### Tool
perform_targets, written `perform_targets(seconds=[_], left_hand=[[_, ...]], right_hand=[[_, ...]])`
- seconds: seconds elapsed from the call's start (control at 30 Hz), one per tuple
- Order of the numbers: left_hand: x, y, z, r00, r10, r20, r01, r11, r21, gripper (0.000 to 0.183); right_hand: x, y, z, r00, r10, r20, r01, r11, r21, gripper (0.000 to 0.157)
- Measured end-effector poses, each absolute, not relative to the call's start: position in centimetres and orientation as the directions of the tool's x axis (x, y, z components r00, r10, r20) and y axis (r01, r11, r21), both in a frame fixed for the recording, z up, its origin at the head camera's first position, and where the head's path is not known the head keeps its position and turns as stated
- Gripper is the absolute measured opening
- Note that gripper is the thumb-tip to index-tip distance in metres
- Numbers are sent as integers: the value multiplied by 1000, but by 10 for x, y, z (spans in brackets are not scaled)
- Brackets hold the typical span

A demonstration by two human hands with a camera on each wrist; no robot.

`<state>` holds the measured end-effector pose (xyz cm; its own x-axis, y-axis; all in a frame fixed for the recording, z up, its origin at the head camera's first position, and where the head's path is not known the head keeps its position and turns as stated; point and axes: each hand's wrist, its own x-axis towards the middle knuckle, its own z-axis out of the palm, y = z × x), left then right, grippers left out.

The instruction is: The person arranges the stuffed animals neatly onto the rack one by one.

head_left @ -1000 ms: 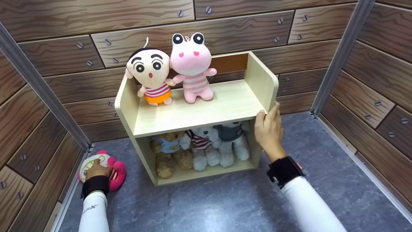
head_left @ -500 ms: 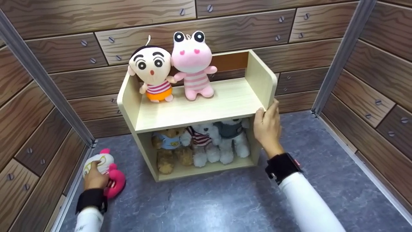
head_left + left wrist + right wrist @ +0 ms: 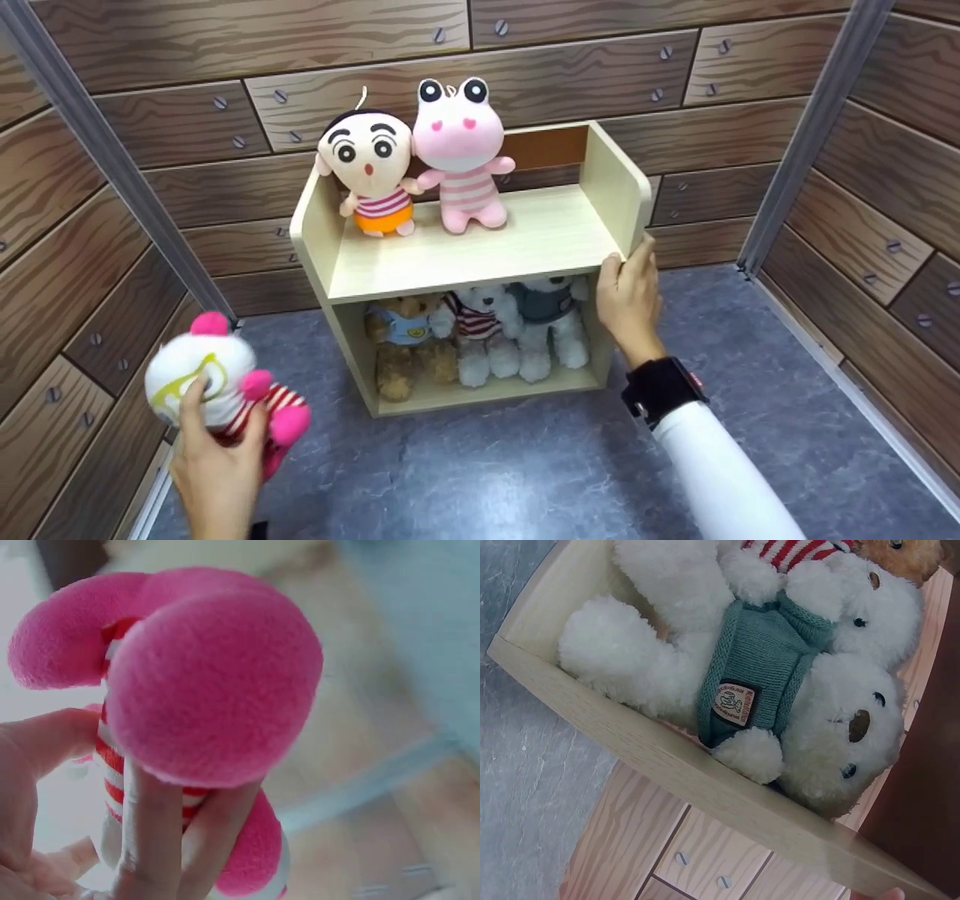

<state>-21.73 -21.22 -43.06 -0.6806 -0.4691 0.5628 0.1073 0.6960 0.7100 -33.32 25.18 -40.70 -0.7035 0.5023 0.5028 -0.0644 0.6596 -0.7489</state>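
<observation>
My left hand (image 3: 217, 472) grips a pink and white plush toy (image 3: 202, 367) with yellow eye rings and a red-striped body, held above the floor at the left. In the left wrist view its rounded pink feet (image 3: 217, 690) fill the middle, and the fingers curl round the striped body. My right hand (image 3: 630, 304) holds the right side panel of a pale wooden shelf (image 3: 487, 255), thumb at the front edge. On its top board sit a boy doll (image 3: 371, 165) in orange shorts and a pink frog-eyed plush (image 3: 465, 157), side by side at the left.
The lower compartment holds a brown teddy bear (image 3: 409, 352), a white bear in a striped top (image 3: 484, 330) and a white bear in a green sweater (image 3: 765, 667). Wood-patterned walls (image 3: 862, 247) stand behind and at both sides. Grey floor (image 3: 465, 472) lies in front.
My left hand has lifted the pink and white plush toy off the floor and brought it nearer, turning it. The right hand stays on the shelf's side. The view has shifted slightly.
</observation>
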Motion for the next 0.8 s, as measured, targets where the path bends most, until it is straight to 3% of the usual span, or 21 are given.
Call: perform_targets(seconds=[0.2,0.33,0.43,0.63,0.8], left_hand=[[-189,-123,-373,-579,-316,751,410,684,604,65],[-203,-47,-355,-470,-133,873,636,634,439,59],[-223,12,-342,-430,-32,902,718,594,363,52],[-275,90,-320,-458,83,885,690,660,296,42],[-311,122,-314,-533,89,842,613,727,311,42]], right_hand=[[-332,251,-406,-716,501,485,-52,655,-754,55],[-330,253,-404,-731,508,456,-26,646,-763,59],[-331,257,-400,-729,522,443,-11,638,-770,60],[-333,256,-403,-721,507,473,-44,648,-761,55],[-331,252,-406,-715,485,504,-68,669,-740,53]])
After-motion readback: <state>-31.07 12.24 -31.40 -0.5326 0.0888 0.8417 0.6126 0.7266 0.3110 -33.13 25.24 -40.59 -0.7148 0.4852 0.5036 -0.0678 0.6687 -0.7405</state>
